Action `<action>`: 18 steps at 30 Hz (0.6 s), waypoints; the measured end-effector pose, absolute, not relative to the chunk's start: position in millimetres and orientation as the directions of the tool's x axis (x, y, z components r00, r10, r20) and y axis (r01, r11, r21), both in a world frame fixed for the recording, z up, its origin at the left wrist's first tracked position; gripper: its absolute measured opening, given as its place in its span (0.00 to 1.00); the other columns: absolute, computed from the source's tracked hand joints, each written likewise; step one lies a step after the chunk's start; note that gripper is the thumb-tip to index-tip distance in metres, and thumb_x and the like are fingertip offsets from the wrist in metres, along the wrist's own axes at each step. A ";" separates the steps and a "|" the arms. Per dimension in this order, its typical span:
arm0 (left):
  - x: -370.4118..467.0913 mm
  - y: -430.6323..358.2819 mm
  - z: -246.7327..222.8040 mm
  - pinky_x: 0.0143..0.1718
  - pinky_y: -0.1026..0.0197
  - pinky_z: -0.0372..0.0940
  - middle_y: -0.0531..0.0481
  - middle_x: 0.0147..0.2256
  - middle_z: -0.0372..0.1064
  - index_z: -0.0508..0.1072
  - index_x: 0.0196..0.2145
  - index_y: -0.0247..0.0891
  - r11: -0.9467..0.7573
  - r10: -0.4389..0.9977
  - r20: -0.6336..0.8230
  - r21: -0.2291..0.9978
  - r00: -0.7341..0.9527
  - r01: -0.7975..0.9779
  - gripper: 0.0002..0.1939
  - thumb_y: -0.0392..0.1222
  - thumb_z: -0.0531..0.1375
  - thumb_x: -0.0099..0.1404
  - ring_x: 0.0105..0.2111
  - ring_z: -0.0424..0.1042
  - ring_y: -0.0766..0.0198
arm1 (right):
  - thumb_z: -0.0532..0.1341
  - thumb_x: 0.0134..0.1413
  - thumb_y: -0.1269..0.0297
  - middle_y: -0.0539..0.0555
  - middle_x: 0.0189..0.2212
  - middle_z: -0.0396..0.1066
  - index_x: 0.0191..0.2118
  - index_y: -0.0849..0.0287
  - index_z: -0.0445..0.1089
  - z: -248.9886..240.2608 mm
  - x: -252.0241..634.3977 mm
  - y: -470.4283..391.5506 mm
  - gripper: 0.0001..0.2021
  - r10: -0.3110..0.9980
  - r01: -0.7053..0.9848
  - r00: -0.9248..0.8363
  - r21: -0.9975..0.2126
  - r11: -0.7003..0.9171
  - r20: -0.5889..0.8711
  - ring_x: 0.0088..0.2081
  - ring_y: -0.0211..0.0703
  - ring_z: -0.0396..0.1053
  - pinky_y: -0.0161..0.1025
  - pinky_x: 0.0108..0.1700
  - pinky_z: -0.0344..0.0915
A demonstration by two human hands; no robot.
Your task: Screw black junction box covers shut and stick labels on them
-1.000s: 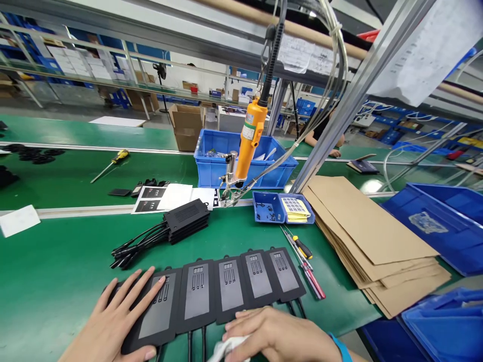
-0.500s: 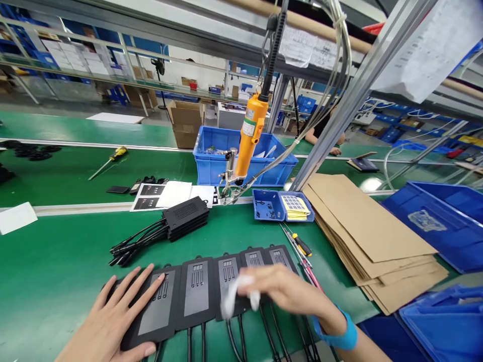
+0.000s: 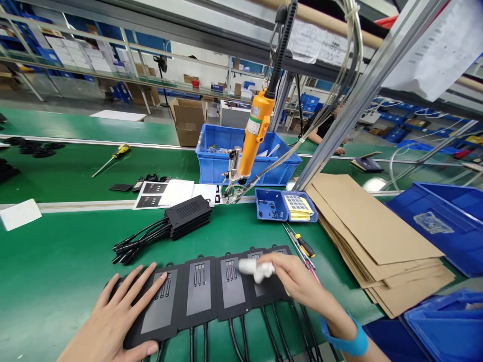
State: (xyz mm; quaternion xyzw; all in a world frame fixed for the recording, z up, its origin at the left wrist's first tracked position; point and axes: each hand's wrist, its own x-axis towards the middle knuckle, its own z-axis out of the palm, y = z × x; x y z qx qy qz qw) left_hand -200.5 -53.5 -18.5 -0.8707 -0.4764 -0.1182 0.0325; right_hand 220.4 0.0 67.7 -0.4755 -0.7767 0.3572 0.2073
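Observation:
Several flat black controller boxes (image 3: 198, 294) with grey faces and small digit windows lie side by side in a row, their cables running toward me. My left hand (image 3: 121, 314) is spread flat on the leftmost box, fingers apart. My right hand (image 3: 294, 276), with a blue band on the wrist, pinches a crumpled white cloth (image 3: 258, 270), slightly blurred, over the fourth box from the left. The rightmost box is partly hidden by that hand.
A stack of black boxes with cables (image 3: 188, 216) lies behind the row. An orange electric screwdriver (image 3: 256, 133) hangs above a blue bin (image 3: 215, 168). Small blue trays (image 3: 269, 206), screwdrivers (image 3: 304, 245) and cardboard sheets (image 3: 373, 221) are at right. Another person (image 3: 335, 130) sits beyond.
My right hand has moved right and a little up with the white cloth, from over the third box to the fourth. My left hand stays on the leftmost box.

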 end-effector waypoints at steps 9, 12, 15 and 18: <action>-205.5 -51.0 -18.0 0.69 0.43 0.26 0.41 0.70 0.44 0.46 0.71 0.45 -0.574 0.803 0.198 0.001 0.563 0.819 0.54 0.73 0.59 0.56 0.67 0.50 0.38 | 0.50 0.50 0.85 0.50 0.43 0.80 0.42 0.57 0.80 75.6 210.9 -28.3 0.25 0.341 0.261 -0.929 -0.910 0.323 -0.145 0.45 0.37 0.77 0.28 0.47 0.70; -203.4 -51.1 -16.3 0.69 0.43 0.25 0.41 0.70 0.44 0.46 0.71 0.44 -0.582 0.794 0.208 -0.013 0.571 0.813 0.55 0.74 0.59 0.56 0.66 0.51 0.38 | 0.49 0.57 0.81 0.51 0.44 0.79 0.44 0.56 0.79 76.1 224.4 -20.1 0.24 0.617 0.317 -0.781 -0.912 0.259 -0.096 0.46 0.39 0.77 0.33 0.49 0.71; -199.4 -52.3 -14.7 0.69 0.43 0.27 0.40 0.70 0.44 0.45 0.71 0.44 -0.576 0.797 0.227 0.004 0.560 0.817 0.55 0.74 0.59 0.56 0.66 0.51 0.38 | 0.48 0.61 0.76 0.56 0.51 0.76 0.50 0.56 0.77 43.2 225.0 -9.3 0.22 0.939 0.552 -0.334 -0.789 0.269 0.086 0.55 0.47 0.72 0.48 0.59 0.67; -197.4 -53.4 -14.1 0.69 0.41 0.29 0.41 0.70 0.45 0.45 0.71 0.46 -0.552 0.814 0.235 0.033 0.530 0.833 0.55 0.74 0.59 0.56 0.66 0.51 0.38 | 0.48 0.57 0.81 0.55 0.50 0.77 0.44 0.56 0.79 28.3 211.4 -21.7 0.24 0.864 0.571 -0.497 -0.717 0.400 0.086 0.57 0.45 0.71 0.47 0.64 0.62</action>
